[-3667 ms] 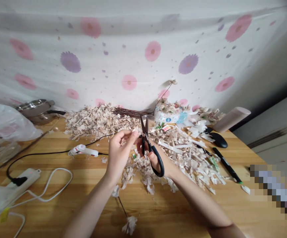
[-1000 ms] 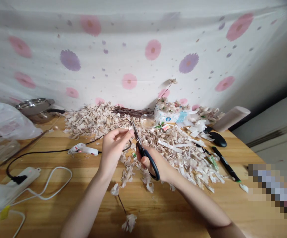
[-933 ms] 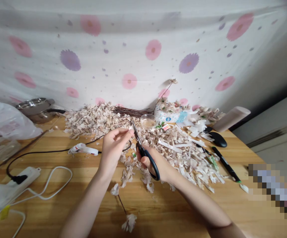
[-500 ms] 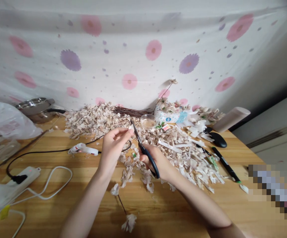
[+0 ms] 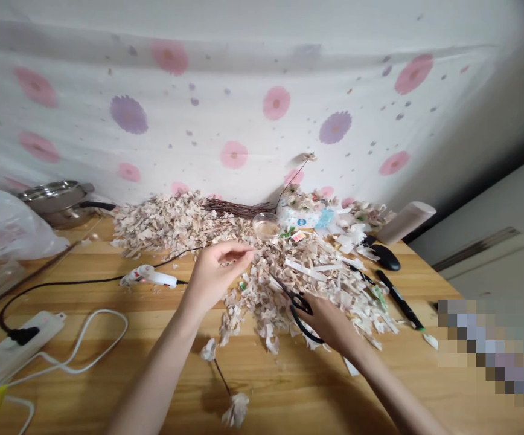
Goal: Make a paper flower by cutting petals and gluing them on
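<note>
My left hand (image 5: 219,272) is raised over the table's middle, its thumb and fingertips pinched together; whatever sits between them is too small to make out. To the right, my right hand (image 5: 328,323) is closed round the handles of black scissors (image 5: 289,293), low over the heap of pale petal pieces (image 5: 266,302). The blades point up and to the left, away from my left hand's fingertips. Nearer me on the wood lies a thin brown stem (image 5: 221,376) with a pale paper-like flower (image 5: 236,409) at one end and a smaller one (image 5: 208,350) at the other.
A glue gun (image 5: 148,276) with a black cable lies left of my hands, beyond a white power strip (image 5: 40,329). Behind are a steel pot (image 5: 58,202), brown twigs (image 5: 239,208), a clear bowl (image 5: 266,225) and a tissue pack (image 5: 305,219). A black mouse (image 5: 386,258) and pen (image 5: 400,299) lie right.
My right hand has moved right and down with the scissors, away from my left hand. My left hand has shifted slightly right and down. The view has tilted a little.
</note>
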Motion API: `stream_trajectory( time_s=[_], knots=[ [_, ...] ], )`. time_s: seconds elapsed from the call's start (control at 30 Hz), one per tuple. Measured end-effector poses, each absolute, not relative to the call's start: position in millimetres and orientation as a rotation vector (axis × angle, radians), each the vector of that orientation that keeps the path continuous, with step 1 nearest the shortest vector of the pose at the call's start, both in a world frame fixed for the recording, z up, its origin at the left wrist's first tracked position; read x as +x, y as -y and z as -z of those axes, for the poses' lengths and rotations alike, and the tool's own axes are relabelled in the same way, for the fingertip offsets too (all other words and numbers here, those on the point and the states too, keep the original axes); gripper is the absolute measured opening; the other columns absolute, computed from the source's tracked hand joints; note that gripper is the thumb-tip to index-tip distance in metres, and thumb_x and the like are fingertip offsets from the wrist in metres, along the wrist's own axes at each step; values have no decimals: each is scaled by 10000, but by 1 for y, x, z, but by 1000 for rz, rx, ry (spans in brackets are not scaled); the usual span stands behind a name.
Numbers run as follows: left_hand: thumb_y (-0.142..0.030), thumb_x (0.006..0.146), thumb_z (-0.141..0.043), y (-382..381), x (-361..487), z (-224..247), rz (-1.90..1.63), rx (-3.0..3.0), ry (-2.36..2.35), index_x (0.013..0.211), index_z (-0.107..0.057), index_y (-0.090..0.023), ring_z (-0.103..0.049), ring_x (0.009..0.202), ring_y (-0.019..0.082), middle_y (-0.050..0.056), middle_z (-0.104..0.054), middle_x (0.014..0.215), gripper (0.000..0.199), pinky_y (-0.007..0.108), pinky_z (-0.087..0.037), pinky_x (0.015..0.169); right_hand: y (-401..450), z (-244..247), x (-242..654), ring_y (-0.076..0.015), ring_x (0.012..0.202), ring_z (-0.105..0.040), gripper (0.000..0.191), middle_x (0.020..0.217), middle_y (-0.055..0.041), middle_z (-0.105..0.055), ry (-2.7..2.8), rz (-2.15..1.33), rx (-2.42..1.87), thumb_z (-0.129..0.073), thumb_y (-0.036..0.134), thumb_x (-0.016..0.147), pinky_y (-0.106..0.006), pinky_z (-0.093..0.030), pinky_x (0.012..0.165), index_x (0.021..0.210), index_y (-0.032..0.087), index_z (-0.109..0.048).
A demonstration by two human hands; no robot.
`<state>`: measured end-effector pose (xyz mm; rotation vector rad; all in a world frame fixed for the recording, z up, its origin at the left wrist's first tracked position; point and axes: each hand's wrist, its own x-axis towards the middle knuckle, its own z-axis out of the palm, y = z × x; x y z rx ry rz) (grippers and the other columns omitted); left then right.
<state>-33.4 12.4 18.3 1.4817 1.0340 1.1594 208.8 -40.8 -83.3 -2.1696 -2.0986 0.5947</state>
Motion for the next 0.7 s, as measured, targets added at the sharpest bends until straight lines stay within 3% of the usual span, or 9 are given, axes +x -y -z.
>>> stream_trajectory(
  time_s=[0.13,0.33,0.53,0.7],
  knots=[
    [-308,771,-689,-12,-33,-17,-1137,1538,-1038,850,-724,-185,-675,831,175,48,-735,902,150,258,-522,758,60,105,215,-270,728,-649,199,776,-112,-686,2044,-516,-2273,-509,351,852,-271,-331,565,764,178,-551],
    [-326,763,-704,-9,-34,-19,-1154,1572,-1064,828,-733,-199,-688,818,171,33,-745,861,146,248,-536,752,70,114,215,-237,738,-653,206,836,-81,-677,2027,-408,-2248,-494,371,879,-272,-392,605,807,187,-552],
    [-282,738,-732,14,-48,-43,-1272,1615,-1153,809,-752,-246,-697,812,155,-5,-752,850,82,218,-551,757,62,92,204,-278,841,-655,218,871,-126,-654,2102,-60,-2138,-428,306,924,-313,-445,657,837,183,-585],
    [-236,740,-723,37,-70,-65,-1486,1633,-1359,786,-747,-269,-688,773,148,-34,-747,818,61,209,-551,703,10,54,137,-241,846,-644,166,968,-117,-645,2294,-424,-1602,-469,277,920,-331,-472,731,940,165,-590]
  ],
)
